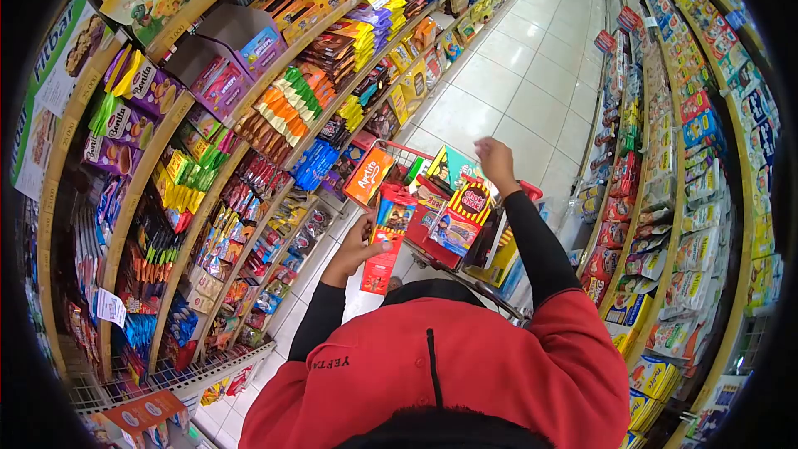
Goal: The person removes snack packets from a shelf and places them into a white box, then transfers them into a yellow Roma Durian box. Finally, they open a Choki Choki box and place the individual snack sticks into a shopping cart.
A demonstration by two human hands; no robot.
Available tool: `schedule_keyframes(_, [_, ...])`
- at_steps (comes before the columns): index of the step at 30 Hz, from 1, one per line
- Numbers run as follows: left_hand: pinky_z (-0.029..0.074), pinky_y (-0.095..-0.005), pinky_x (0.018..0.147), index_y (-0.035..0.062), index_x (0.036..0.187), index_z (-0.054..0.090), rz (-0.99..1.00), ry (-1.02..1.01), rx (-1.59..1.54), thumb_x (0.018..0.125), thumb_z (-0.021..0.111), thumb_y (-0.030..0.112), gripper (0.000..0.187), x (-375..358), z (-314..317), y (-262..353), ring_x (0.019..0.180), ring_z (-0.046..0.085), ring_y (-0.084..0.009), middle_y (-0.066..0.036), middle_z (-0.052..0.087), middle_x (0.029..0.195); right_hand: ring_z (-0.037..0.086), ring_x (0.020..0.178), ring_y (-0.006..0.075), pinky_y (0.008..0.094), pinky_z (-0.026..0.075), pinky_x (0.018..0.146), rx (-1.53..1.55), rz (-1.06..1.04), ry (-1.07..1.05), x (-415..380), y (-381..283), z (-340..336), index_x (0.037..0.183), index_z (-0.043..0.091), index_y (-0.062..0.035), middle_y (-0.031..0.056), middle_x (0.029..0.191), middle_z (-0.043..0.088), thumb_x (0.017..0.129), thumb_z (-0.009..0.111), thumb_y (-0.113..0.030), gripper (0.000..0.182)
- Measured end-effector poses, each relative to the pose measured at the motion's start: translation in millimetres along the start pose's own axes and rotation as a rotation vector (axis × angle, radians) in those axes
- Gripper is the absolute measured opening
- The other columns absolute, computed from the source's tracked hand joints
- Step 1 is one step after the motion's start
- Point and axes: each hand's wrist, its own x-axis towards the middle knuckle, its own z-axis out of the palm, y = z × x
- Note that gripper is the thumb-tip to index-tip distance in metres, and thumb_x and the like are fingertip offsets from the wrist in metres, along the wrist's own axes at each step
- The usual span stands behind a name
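My left hand [356,251] is closed around a long red snack packet [382,258] with a blue picture panel, its thumb lying across the front. Further right, my right hand [497,165] is raised over the shopping cart [432,251], its fingers curled in and nothing showing between them. Below that hand, a yellow-and-black striped Choki Choki pack [465,214] lies on top of other goods in the cart. A green-and-yellow pack [449,168] is behind it. An orange Apetito box [368,173] stands at the cart's left side, just beyond the red packet.
Shelves of snack packs [283,116] curve along my left, close to the cart. On my right, another shelf [657,224] carries hanging and stacked packages. White floor tiles [532,58] run up the aisle between them. A yellow box [499,262] sits low in the cart.
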Motion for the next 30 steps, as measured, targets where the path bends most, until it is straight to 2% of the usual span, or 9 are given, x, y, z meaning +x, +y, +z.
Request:
schedule_keyframes(3, [0.039,-0.0291,0.086,0.0026,0.119,0.041,0.006,0.038,-0.033,0.065,0.075,0.028,0.068,-6,-2,1,0.095,0.051,-0.0156,-0.007,0.053,0.103,0.062,0.072,0.0304,0.0334,0.05,0.066,-0.507,-0.023,-0.244,-1,71,9,0.077,0.066,-0.0058,0.0142,0.079,0.064,0.067,0.069,-0.023,0.02])
schedule_keyframes(5, [0.04,-0.0289,0.085,0.0027,0.118,0.042,0.04,0.06,-0.029,0.066,0.073,0.028,0.066,-9,-2,2,0.094,0.051,-0.0148,-0.008,0.054,0.102,0.06,0.076,0.0339,0.0409,0.048,0.068,-0.537,0.005,-0.5,-8,90,14,0.07,0.065,-0.0054,0.015,0.077,0.063,0.07,0.063,-0.032,0.026])
schedule_keyframes(10, [0.041,-0.0283,0.084,0.0021,0.119,0.041,0.025,0.118,-0.032,0.066,0.074,0.028,0.067,-21,-4,-1,0.092,0.052,-0.0147,-0.008,0.054,0.102,0.06,0.059,0.0277,0.0363,0.048,0.054,-0.249,0.19,-0.495,-18,105,29,0.062,0.063,-0.0024,0.0132,0.07,0.063,0.075,0.061,-0.028,0.029])
schedule_keyframes(13, [0.041,-0.0283,0.084,0.0015,0.12,0.04,0.029,0.114,-0.061,0.067,0.074,0.028,0.068,-25,-2,3,0.093,0.052,-0.0148,-0.008,0.053,0.103,0.057,0.055,0.0182,0.0273,0.043,0.046,0.735,0.641,-0.257,-14,95,12,0.081,0.053,-0.0063,0.0065,0.071,0.061,0.082,0.052,-0.011,0.005])
schedule_keyframes(14, [0.041,-0.0284,0.084,0.0013,0.12,0.04,0.029,0.104,-0.085,0.067,0.074,0.028,0.069,-26,-1,5,0.093,0.053,-0.0149,-0.008,0.053,0.103,0.059,0.059,0.0217,0.0289,0.049,0.049,0.796,0.685,-0.176,-10,90,5,0.089,0.044,-0.0047,0.0111,0.078,0.06,0.085,0.046,-0.01,0.007])
schedule_keyframes(17, [0.042,-0.0287,0.085,0.0009,0.121,0.039,0.022,0.08,-0.09,0.067,0.074,0.028,0.07,-25,-3,4,0.096,0.053,-0.0152,-0.008,0.053,0.104,0.061,0.063,0.0252,0.0327,0.054,0.055,0.62,0.523,0.124,2,85,-14,0.09,0.042,-0.0032,0.0133,0.075,0.058,0.087,0.043,-0.01,0.007])
schedule_keyframes(22, [0.04,-0.0281,0.087,0.0014,0.122,0.038,0.051,-0.013,-0.1,0.068,0.074,0.027,0.07,-17,-1,10,0.098,0.052,-0.0155,-0.009,0.052,0.107,0.062,0.063,0.0294,0.0345,0.055,0.053,1.091,0.364,0.511,21,10,-73,0.098,0.038,-0.0017,0.0146,0.075,0.056,0.091,0.043,-0.016,0.017])
schedule_keyframes(25, [0.04,-0.0281,0.087,0.0019,0.122,0.038,0.058,-0.043,-0.098,0.069,0.073,0.028,0.069,-13,1,16,0.098,0.052,-0.0156,-0.008,0.052,0.107,0.063,0.061,0.0324,0.0341,0.055,0.051,1.292,0.292,0.358,5,-83,-102,0.099,0.037,-0.0024,0.0163,0.077,0.056,0.092,0.043,-0.02,0.02])
schedule_keyframes(30, [0.042,-0.0272,0.083,0.002,0.12,0.039,0.028,-0.106,-0.1,0.071,0.072,0.028,0.064,-6,5,26,0.094,0.052,-0.0138,-0.008,0.053,0.104,0.064,0.066,0.0319,0.0317,0.055,0.05,1.222,0.117,0.105,-37,-194,-93,0.099,0.034,-0.0041,0.016,0.074,0.057,0.093,0.041,-0.021,0.019])
